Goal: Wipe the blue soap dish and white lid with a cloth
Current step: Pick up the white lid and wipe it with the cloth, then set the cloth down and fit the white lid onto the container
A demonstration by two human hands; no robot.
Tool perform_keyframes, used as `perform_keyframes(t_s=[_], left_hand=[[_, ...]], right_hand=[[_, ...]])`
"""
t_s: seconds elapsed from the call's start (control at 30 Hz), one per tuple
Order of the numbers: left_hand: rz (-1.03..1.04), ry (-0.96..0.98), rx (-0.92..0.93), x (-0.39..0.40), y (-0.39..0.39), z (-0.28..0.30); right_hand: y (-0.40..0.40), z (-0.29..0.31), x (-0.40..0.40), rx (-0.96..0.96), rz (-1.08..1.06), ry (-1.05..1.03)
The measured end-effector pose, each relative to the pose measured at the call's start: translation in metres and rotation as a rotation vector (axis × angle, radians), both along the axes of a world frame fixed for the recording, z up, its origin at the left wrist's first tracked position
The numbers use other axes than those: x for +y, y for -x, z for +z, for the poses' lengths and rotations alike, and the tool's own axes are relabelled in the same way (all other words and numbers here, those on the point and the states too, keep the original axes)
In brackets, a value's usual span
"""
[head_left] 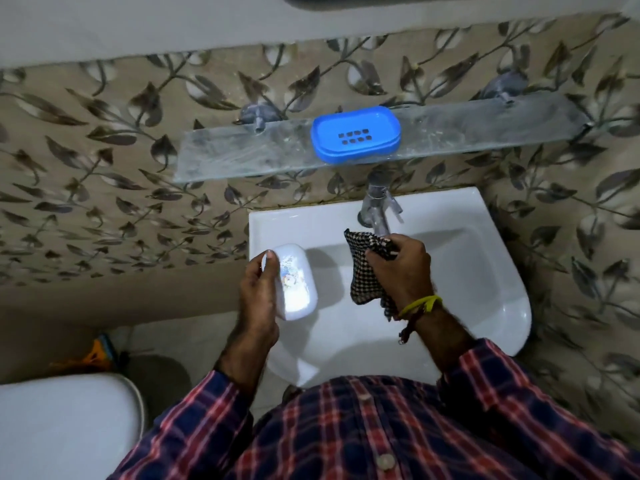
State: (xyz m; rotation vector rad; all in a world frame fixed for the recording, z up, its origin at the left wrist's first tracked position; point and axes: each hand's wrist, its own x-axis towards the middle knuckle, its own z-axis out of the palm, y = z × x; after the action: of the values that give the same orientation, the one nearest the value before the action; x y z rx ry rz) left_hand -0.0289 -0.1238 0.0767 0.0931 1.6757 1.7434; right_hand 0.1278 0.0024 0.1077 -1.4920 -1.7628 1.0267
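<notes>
Over the white washbasin [485,216]: left hand [258,292] grips the white lid [296,284] by its edge, above the basin's left rim. Right hand [403,268] clutches the checked cloth [367,268] bunched, just below the tap [379,211]. Hands apart, cloth not touching lid. Blue soap dish [356,134] sits on the glass shelf [242,154] above the basin, untouched. Step looks like lid-wiping about to start; next, bring cloth onto lid.

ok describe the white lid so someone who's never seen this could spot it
Start at the white sink below the glass shelf. Over its left edge, the left hand holds the white lid. It is a rounded oblong with a small cartoon print, unlike the plain blue soap dish on the shelf.
</notes>
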Motion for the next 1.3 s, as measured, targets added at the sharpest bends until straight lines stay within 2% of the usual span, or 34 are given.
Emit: perform_keyframes(t_s=[0.13, 0.33, 0.43, 0.6, 0.7, 0.83, 0.9, 1.03, 1.13, 1.3], left_hand=[[-0.013, -0.015, -0.096, -0.011, 0.004, 0.001], [0.155, -0.222, -0.590, -0.033, 0.023, 0.000], [0.098, -0.356, -0.788, -0.044, 0.032, 0.004], [-0.041, -0.431, -0.864, -0.046, 0.043, 0.015], [-0.078, -0.376, -0.746, -0.044, 0.050, 0.023], [-0.042, -0.288, -0.568, -0.049, 0.059, 0.028], [-0.019, -0.188, -0.393, -0.049, 0.060, 0.027], [-0.047, 0.084, 0.023, -0.038, 0.052, 0.026], [-0.158, 0.157, 0.288, -0.023, 0.049, 0.018], [-0.244, 0.124, 0.428, 0.002, 0.031, 0.025]], right_hand=[[0.024, -0.006, -0.006, -0.066, 0.045, -0.022], [0.067, -0.008, -0.007, -0.130, 0.089, -0.008], [0.096, -0.008, -0.002, -0.044, 0.121, 0.079], [0.154, -0.006, 0.014, 0.294, 0.052, 0.337], [0.165, -0.019, 0.024, 0.426, -0.078, 0.440], [0.137, -0.059, 0.030, 0.077, -0.133, 0.424], [0.120, -0.068, 0.023, 0.010, -0.120, 0.397], [0.096, -0.060, -0.001, 0.003, 0.047, 0.102], [0.081, -0.046, -0.012, 0.066, 0.149, -0.096], [0.056, -0.009, -0.009, 0.109, 0.261, -0.284]])
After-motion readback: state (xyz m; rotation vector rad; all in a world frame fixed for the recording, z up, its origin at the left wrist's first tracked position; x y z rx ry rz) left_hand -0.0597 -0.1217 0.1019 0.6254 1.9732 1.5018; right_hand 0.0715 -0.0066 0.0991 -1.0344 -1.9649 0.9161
